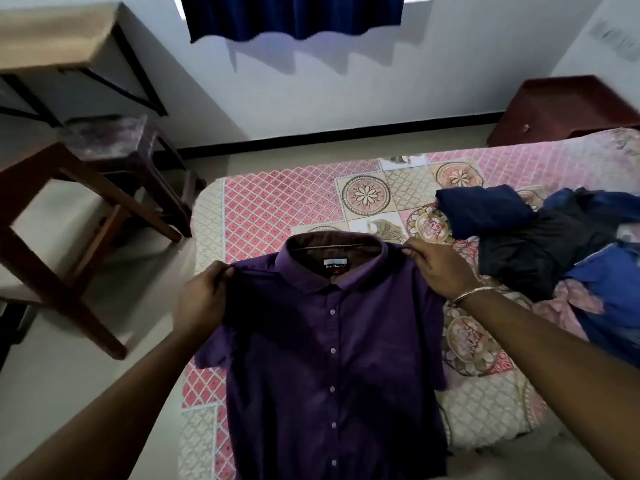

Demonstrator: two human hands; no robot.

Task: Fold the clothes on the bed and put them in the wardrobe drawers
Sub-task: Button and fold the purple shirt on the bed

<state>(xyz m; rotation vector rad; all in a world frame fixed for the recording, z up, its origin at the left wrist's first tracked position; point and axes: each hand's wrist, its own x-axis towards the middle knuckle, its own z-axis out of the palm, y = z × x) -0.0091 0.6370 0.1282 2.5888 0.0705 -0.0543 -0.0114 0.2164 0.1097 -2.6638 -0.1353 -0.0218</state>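
Note:
A purple button-up shirt [332, 358] hangs front side towards me over the near part of the bed [277, 209], buttoned, collar up. My left hand [202, 299] pinches its left shoulder. My right hand [438, 268] pinches the right shoulder beside the collar; a bangle sits on that wrist. Both short sleeves droop at the sides. The shirt's lower hem runs out of the frame.
A heap of dark blue, black and blue clothes [540, 244] lies on the right of the patterned bedspread. A wooden stool [69, 216] and a chair stand on the floor at left, under a table [52, 39]. A dark red cabinet [568, 105] stands at the back right.

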